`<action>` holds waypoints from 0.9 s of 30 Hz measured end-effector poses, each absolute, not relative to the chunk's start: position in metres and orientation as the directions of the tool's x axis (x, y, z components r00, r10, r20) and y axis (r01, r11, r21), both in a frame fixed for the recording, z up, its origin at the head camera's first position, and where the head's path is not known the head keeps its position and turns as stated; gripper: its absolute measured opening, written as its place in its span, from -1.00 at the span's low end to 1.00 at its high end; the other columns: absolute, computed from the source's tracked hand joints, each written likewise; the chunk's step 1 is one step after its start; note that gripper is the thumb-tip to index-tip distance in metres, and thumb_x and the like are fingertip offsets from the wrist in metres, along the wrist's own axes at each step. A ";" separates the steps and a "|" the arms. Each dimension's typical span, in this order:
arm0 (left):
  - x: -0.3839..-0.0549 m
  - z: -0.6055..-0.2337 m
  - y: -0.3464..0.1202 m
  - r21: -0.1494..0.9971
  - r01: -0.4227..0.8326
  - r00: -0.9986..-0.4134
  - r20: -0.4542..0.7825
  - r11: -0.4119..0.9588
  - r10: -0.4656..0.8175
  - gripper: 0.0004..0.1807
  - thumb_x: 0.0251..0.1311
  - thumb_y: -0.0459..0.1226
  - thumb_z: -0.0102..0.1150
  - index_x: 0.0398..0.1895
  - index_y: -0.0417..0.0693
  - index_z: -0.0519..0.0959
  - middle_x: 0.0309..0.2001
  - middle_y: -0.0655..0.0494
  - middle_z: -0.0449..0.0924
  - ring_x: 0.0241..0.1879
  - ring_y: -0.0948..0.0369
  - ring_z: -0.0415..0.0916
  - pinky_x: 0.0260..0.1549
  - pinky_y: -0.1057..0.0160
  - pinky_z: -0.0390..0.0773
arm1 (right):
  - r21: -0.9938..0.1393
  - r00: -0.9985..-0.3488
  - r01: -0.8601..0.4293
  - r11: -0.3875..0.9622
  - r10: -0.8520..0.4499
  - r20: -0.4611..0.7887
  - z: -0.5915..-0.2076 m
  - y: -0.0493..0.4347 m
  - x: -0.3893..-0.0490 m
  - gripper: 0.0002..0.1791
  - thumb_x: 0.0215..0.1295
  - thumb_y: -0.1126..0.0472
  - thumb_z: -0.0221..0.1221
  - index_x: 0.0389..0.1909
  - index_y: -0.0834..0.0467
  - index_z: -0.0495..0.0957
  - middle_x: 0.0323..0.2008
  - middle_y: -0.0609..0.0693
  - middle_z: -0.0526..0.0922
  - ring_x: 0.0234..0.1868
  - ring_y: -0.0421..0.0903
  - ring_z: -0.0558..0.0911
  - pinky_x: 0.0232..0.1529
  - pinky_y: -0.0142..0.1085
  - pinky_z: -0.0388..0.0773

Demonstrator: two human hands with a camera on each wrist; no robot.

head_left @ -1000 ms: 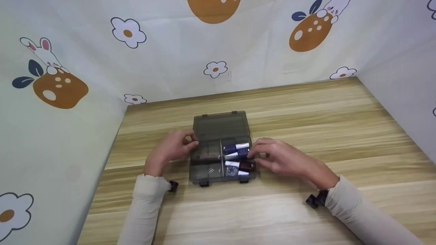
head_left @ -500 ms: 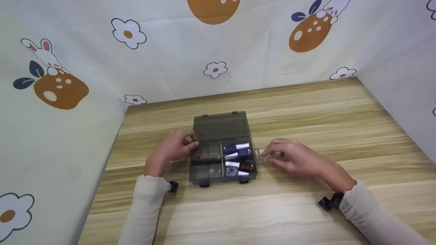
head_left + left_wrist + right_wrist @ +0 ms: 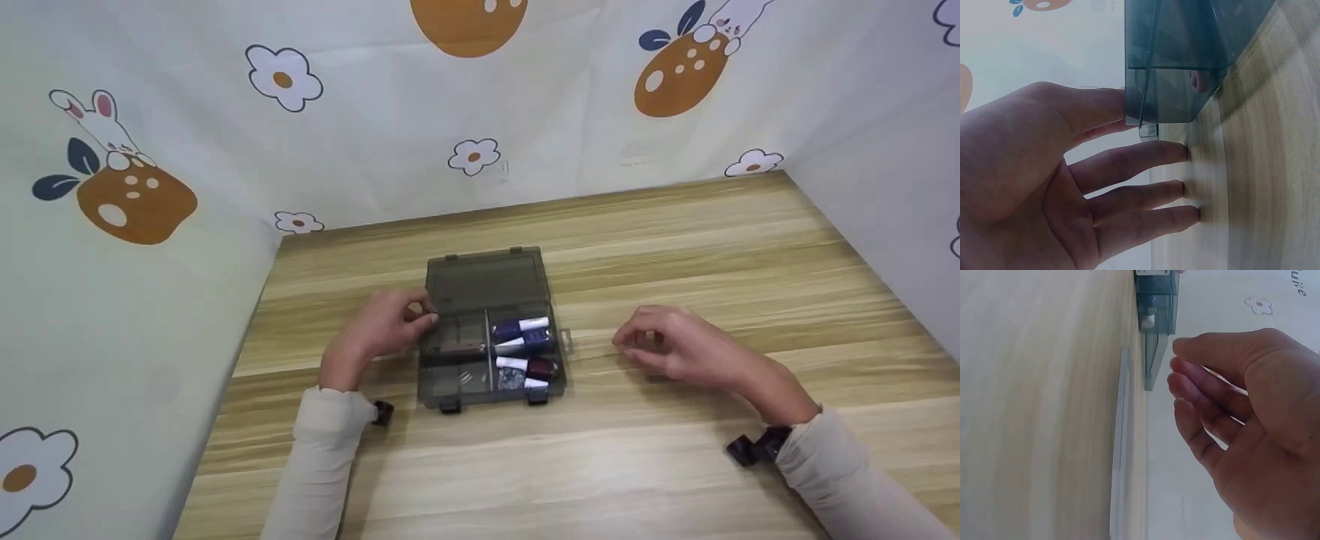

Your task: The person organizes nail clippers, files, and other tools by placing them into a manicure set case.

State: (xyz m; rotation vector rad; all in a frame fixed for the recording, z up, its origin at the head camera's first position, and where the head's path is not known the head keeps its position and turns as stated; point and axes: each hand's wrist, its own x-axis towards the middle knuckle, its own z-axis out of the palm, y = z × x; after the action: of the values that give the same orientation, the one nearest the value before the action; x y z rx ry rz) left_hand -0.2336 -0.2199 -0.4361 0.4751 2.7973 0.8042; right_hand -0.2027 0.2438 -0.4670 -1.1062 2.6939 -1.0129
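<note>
An open, see-through grey plastic storage box point(image 3: 487, 281) lies on the table with its lid folded back. My left hand point(image 3: 381, 322) is at its left side, with thumb and forefinger gripping the wall near the hinge. In the left wrist view, the thumb point(image 3: 1095, 107) meets the box corner and the other fingers reach down to the table. Several nail polish bottles, including a dark red one point(image 3: 541, 367) and a blue one point(image 3: 506, 328), fill the right compartments. My right hand point(image 3: 686, 349) hovers right of the box, fingers loosely bent, holding nothing visible.
A clear hang tab point(image 3: 567, 341) sticks out from the box's right side. Small pale pieces point(image 3: 466, 376) lie in the front left compartment. Wood-grain table point(image 3: 585, 465) surrounds the box, with a printed cloth wall point(image 3: 555, 97) behind and at the sides.
My right hand has drawn away from the nail polish bottles to the right, off the box. The left hand and the box have stayed in place.
</note>
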 end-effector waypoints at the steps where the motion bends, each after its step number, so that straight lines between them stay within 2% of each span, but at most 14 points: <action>1: -0.234 -0.436 -0.220 0.546 0.251 -0.930 -0.094 0.799 0.356 -0.89 0.55 -0.18 0.27 -0.06 0.03 0.73 0.05 -0.08 0.83 0.09 -0.02 0.80 0.11 -0.12 0.78 | -0.594 -0.742 -0.606 0.530 -0.646 0.181 -0.468 0.246 -0.202 -0.79 0.35 0.35 0.44 -0.06 0.06 0.78 -0.16 -0.13 0.82 -0.19 -0.26 0.71 -0.17 -0.31 0.74; 6: -0.235 -0.437 -0.220 0.560 0.255 -0.927 -0.090 0.788 0.364 -0.87 0.54 -0.20 0.27 -0.04 0.00 0.73 0.06 -0.10 0.83 0.11 -0.04 0.80 0.13 -0.12 0.78 | -0.586 -0.733 -0.611 0.533 -0.660 0.163 -0.471 0.256 -0.200 -0.84 0.35 0.27 0.48 -0.11 0.02 0.79 -0.21 -0.19 0.81 -0.20 -0.30 0.71 -0.17 -0.31 0.74; 13: -0.235 -0.437 -0.221 0.553 0.258 -0.928 -0.084 0.792 0.362 -0.88 0.53 -0.19 0.28 -0.04 0.01 0.73 0.07 -0.10 0.82 0.10 -0.05 0.80 0.13 -0.12 0.78 | -0.625 -0.754 -0.534 0.570 -0.655 0.046 -0.470 0.264 -0.196 -0.84 0.33 0.18 0.51 -0.12 -0.01 0.79 -0.18 -0.19 0.81 -0.17 -0.27 0.72 -0.08 -0.31 0.76; 20: -0.234 -0.440 -0.221 0.548 0.262 -0.925 -0.092 0.794 0.368 -0.88 0.55 -0.21 0.25 -0.04 -0.03 0.71 0.03 -0.09 0.83 0.10 -0.02 0.79 0.12 -0.14 0.76 | -0.555 -0.774 -0.530 0.641 -0.634 0.007 -0.466 0.271 -0.194 -0.86 0.32 -0.02 0.53 -0.21 -0.17 0.76 -0.20 -0.27 0.77 -0.17 -0.29 0.70 -0.10 -0.34 0.70; 23: -0.235 -0.439 -0.221 0.539 0.254 -0.928 -0.099 0.803 0.360 -0.88 0.56 -0.19 0.25 -0.04 -0.01 0.70 0.03 -0.08 0.83 0.10 -0.01 0.78 0.13 -0.14 0.76 | -0.553 -0.762 -0.538 0.636 -0.647 -0.003 -0.464 0.275 -0.193 -0.87 0.33 -0.03 0.52 -0.22 -0.20 0.75 -0.19 -0.28 0.76 -0.16 -0.28 0.70 -0.08 -0.33 0.70; 27: -0.234 -0.438 -0.220 0.532 0.245 -0.929 -0.108 0.810 0.353 -0.87 0.56 -0.17 0.24 -0.03 0.02 0.71 0.04 -0.07 0.83 0.10 -0.01 0.78 0.13 -0.15 0.75 | -0.576 -0.746 -0.538 0.615 -0.665 -0.013 -0.464 0.278 -0.193 -0.89 0.36 0.07 0.50 -0.23 -0.19 0.74 -0.20 -0.28 0.74 -0.15 -0.27 0.70 -0.06 -0.34 0.71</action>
State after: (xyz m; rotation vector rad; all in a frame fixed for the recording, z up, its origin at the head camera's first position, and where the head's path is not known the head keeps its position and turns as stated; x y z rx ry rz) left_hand -0.2343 -0.2200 -0.4382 0.4668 2.7937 0.7811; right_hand -0.1928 0.2784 -0.4645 -0.9900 2.6149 -0.8216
